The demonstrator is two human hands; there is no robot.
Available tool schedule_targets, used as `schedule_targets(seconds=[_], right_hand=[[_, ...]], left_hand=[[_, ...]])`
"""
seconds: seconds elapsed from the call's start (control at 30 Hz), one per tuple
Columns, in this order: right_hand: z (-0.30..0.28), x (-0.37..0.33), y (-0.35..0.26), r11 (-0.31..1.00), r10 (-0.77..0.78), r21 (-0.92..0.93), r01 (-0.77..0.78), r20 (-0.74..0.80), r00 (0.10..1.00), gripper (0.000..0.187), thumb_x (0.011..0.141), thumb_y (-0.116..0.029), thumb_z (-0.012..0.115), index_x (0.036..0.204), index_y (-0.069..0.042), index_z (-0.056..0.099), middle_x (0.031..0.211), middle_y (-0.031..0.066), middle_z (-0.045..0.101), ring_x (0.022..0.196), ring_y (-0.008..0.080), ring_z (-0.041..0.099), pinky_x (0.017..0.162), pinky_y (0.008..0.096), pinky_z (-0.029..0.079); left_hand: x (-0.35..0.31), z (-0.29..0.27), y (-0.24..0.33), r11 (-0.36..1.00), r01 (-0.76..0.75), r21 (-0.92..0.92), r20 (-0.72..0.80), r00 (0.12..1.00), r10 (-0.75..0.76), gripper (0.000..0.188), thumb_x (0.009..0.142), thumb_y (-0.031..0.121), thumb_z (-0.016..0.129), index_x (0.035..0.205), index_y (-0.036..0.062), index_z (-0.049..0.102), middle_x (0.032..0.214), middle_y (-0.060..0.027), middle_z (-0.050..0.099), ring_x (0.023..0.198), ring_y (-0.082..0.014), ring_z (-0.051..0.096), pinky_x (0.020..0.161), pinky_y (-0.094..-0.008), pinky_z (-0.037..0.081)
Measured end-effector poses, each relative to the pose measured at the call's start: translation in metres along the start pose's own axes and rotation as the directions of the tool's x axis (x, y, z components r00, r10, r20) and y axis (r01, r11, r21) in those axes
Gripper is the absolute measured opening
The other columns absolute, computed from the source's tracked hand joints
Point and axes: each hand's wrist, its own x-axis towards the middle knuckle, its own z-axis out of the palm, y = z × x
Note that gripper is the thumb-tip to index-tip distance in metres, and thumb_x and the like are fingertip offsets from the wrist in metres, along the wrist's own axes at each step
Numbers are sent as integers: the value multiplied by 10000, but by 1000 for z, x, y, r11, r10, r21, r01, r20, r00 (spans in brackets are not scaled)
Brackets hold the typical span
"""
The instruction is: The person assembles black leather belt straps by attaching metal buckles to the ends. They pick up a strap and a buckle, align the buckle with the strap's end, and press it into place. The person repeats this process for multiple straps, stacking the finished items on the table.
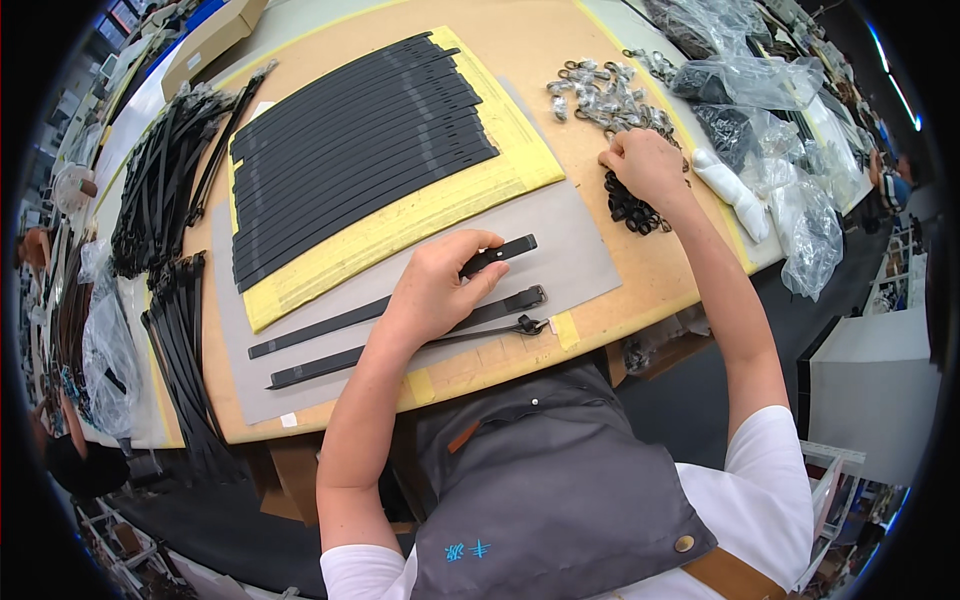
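My left hand (432,285) pinches a black belt strap (518,247) near its holed end, between thumb and fingers; the rest of the strap runs left under the hand across a grey sheet (585,265). Closer to me lie a black belt with a buckle (520,300) and another black strap end (522,326) with a small fitting. My right hand (652,168) is at the right, its fingers pressed together between a pile of small black loops (630,212) and a pile of metal buckles (612,95), many in clear wrap. Whatever its fingertips hold cannot be made out.
Black straps (350,145) lie side by side on a yellow board (535,170). Bundles of black belts (165,180) hang over the table's left side. Clear plastic bags (770,150) and a white roll (730,195) line the right. A cardboard box (210,40) stands far left.
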Motion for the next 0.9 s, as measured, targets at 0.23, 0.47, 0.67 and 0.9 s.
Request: schedule_targets(seconds=[0.23, 0.47, 0.67, 0.9], right_hand=[[-2, 3, -5, 938, -111, 340, 71, 100, 989, 239, 910, -243, 746, 988, -21, 789, 922, 147, 775, 892, 310, 739, 820, 414, 570], [8, -10, -8, 917, -314, 248, 313, -36, 949, 198, 925, -195, 718, 949, 0, 734, 879, 145, 734, 883, 285, 705, 792, 397, 549], [6, -28, -13, 801, -230, 526, 286, -171, 958, 143, 987, -157, 649, 953, -20, 630, 807, 52, 640, 761, 168, 609, 702, 329, 501], [2, -81, -54, 33, -381, 999, -20, 31, 924, 96, 1034, -153, 597, 967, -87, 619, 922, -34, 595, 845, 53, 530, 770, 238, 433]], left_hand=[[-2, -7, 2, 996, 82, 19, 4, 997, -82, 239, 892, 116, 795, 1075, -12, 710, 824, -82, 689, 671, -148, 596, 640, -291, 513], [-2, -8, 4, 993, 115, -25, -30, 993, -115, 195, 857, 98, 756, 985, -20, 668, 789, -89, 671, 662, -142, 600, 634, -290, 513], [-1, -8, 6, 991, 127, -31, -22, 992, -127, 198, 856, 106, 749, 983, -20, 664, 781, -89, 662, 660, -146, 594, 628, -296, 497], [-3, -7, 2, 990, 103, -99, -64, 992, -110, 204, 864, 105, 753, 1000, -22, 671, 769, -59, 636, 668, -115, 550, 619, -276, 474]])
